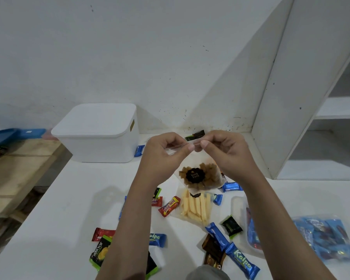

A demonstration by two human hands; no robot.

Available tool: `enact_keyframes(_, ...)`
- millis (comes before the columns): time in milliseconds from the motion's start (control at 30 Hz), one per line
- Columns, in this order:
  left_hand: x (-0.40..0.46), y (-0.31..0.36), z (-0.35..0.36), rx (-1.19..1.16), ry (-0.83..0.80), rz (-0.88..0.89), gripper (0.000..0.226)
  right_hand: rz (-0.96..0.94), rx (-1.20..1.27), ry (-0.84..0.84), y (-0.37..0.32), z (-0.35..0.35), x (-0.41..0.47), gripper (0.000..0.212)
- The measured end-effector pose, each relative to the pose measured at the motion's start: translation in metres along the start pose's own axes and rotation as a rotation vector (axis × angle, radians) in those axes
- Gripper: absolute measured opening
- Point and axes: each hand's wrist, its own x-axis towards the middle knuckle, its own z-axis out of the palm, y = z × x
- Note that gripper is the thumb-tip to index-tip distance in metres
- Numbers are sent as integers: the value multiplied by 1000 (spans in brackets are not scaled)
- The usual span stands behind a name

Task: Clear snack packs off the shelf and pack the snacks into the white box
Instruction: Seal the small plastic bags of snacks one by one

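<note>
- Our left forearm (127,229) covers part of a red wrapper (102,234) and a blue Kalpa bar (157,240).
- At lower right, the clear bag (327,237) of blue packs is blurred; its print is unreadable.
- The shelf unit (291,98) runs off the right edge.
- We cannot see inside the lidded white box (98,136).

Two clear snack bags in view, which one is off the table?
The clear bag of brown snacks with the black round label: both hands pinch its top edge, so it hangs. The bag of pale yellow sticks lies flat below it.
</note>
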Motion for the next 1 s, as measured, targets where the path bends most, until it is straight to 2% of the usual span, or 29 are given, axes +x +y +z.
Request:
enact_keyframes(67, 2, -6, -1, -6, 43, -81, 13, 18, 3, 65, 0, 2, 0, 15)
enact_keyframes(167, 3, -14, -5, -40, 228, -262, 23, 92, 92, 198, 0, 0, -1, 21)
enact_keyframes(267, 1, -18, -7, -55, 381, -409, 25, 123, 153, 235, 2, 0, -2, 20)
enact_keyframes(367, 1, -12, -5, -215, 278, -521, 35, 131, 133, 187, 3, 9, -5, 19)
enact_keyframes(467, 1, -8, 1, -334, 131, -613, 39, 95, 27, 40, 7, 16, -10, 18)
enact_keyframes(600, 2, -12, 2, -435, 50, -643, 24, 92, 26, -83, 14, 19, -16, 19)
enact_keyframes(700, 0, -13, 0, -514, 54, -624, 21, 181, 121, -129, 12, 18, -17, 18)
enact_keyframes(800, -3, -16, 1, -423, 46, -548, 26, 313, 216, -134, 8, 20, -15, 26)
enact_keyframes(900, -6, -15, 3, -338, -9, -463, 21, 360, 191, -84, 5, 23, -12, 37)
enact_keyframes(1000, -5, -15, 6, -321, -33, -434, 18, 396, 178, -84, 4, 22, -10, 35)
